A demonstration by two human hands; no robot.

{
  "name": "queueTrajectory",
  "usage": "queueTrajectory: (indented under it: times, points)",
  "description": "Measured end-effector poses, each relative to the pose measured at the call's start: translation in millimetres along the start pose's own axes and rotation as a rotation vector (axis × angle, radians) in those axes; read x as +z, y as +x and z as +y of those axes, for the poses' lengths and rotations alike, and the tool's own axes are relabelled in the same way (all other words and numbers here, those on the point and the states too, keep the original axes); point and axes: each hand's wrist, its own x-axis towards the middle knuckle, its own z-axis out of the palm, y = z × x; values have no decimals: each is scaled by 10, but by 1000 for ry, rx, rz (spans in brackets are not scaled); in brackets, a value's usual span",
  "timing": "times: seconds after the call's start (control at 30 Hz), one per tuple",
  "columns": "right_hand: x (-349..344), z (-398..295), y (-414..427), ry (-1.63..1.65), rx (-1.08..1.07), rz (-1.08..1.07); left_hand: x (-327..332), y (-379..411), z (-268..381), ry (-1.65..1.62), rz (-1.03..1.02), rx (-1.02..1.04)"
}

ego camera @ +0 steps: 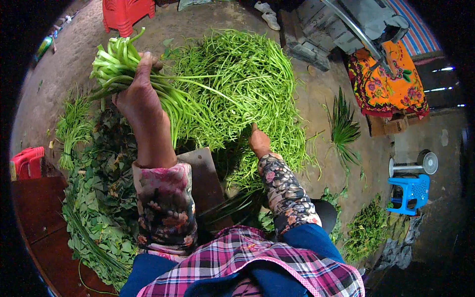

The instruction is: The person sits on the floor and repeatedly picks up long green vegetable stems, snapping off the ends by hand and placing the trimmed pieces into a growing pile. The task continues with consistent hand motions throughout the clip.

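Note:
My left hand (143, 85) is raised at the upper left, closed around a thick bundle of green leafless stems (115, 61). The cut ends stick out past the thumb, and the long tails hang to the right over a large heap of loose green stems (237, 74). My right hand (259, 140) reaches into the near part of that heap. Its fingers are partly hidden among the stems, so whether it grips any cannot be told. A flat board (202, 174) lies between my forearms, with long narrow leaves (232, 204) beside it.
Cut leaves (92, 208) are piled at the left, near a small tied bundle of stems (74, 130). Red stools (128, 15) stand at the top left. At the right are a palm leaf (343, 126), a blue plastic stool (410, 193) and a cloth-covered box (389, 81).

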Motion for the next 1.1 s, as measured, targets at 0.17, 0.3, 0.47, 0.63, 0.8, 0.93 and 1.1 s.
queueTrajectory:
  times: [0.17,0.3,0.47,0.63,0.8,0.93,1.1]
  points:
    - [157,3,11,1,-6,73,7,-9,-18,23,-20,15]
    - [322,10,-161,9,-117,101,-15,23,-19,67,-24,34]
    - [718,162,-637,21,-139,96,45,-23,-71,82,-39,49]
    - [581,221,-936,124,-112,3,55,-72,-58,37,-30,13]
    - [500,-56,-612,327,-20,-3,-85,0,106,81,-7,87]
    - [981,642,64,840,329,99,92,-83,-111,18,-57,37]
    - [1072,567,362,1414,720,52,139,-132,-61,37,-17,6]
